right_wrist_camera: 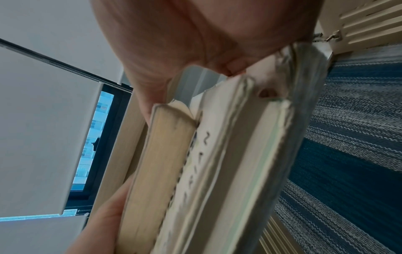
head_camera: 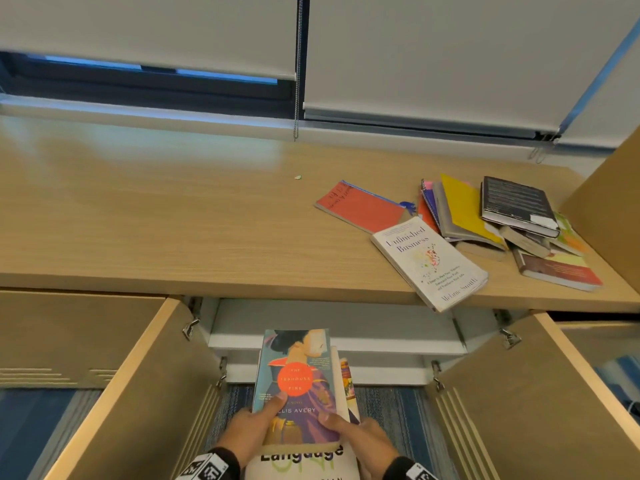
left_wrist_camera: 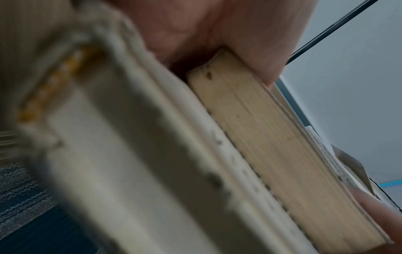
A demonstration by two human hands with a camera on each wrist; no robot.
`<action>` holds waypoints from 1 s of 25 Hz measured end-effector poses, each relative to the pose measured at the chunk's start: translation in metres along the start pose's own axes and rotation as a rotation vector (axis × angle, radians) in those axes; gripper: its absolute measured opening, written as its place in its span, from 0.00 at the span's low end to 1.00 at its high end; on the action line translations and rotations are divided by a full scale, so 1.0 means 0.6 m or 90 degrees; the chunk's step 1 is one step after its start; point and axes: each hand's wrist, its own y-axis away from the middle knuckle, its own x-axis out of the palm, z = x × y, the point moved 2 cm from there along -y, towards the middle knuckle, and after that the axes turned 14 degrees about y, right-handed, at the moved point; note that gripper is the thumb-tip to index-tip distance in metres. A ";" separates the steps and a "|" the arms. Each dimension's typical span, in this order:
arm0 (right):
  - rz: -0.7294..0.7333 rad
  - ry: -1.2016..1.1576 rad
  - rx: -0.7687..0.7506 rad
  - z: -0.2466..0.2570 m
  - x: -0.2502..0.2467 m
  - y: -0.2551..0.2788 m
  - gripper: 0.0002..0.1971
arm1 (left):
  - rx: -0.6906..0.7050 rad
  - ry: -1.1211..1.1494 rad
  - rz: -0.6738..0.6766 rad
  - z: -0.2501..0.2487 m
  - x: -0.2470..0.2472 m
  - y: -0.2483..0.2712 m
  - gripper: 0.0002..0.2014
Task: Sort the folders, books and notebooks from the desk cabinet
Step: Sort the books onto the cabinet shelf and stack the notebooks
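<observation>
I hold a stack of books in front of the open desk cabinet, below the desk edge. The top one is a paperback with an orange circle on its cover; a white book marked "Language" lies under it. My left hand grips the stack's left side, thumb on the cover. My right hand grips the right side, thumb on top. The wrist views show the page edges between thumbs and fingers.
On the wooden desk at the right lie a white book, a red notebook and a loose pile of books and folders. Both cabinet doors stand open. Striped blue carpet lies below.
</observation>
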 end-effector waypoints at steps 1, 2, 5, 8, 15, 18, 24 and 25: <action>-0.004 -0.031 -0.001 0.001 -0.003 -0.014 0.45 | 0.012 0.010 0.011 -0.012 0.010 0.006 0.60; -0.001 -0.063 0.000 0.004 -0.008 -0.027 0.42 | 0.028 0.022 0.016 -0.024 0.019 0.007 0.59; 0.014 -0.153 -0.010 -0.003 -0.025 -0.085 0.41 | 0.046 0.019 0.029 -0.062 0.049 -0.003 0.54; 0.003 -0.157 -0.040 0.008 -0.062 -0.176 0.37 | 0.080 -0.003 0.034 -0.106 0.092 -0.073 0.39; -0.060 -0.135 -0.095 0.016 -0.164 -0.461 0.25 | 0.199 -0.228 0.042 -0.148 0.214 -0.388 0.39; -0.096 -0.075 -0.140 0.033 -0.199 -0.570 0.23 | 0.255 -0.300 0.071 -0.175 0.248 -0.494 0.46; -0.092 0.031 -0.278 0.057 -0.234 -0.692 0.28 | 0.342 -0.299 0.053 -0.204 0.262 -0.614 0.42; -0.097 0.042 -0.292 0.059 -0.236 -0.700 0.28 | 0.357 -0.291 0.060 -0.204 0.262 -0.618 0.41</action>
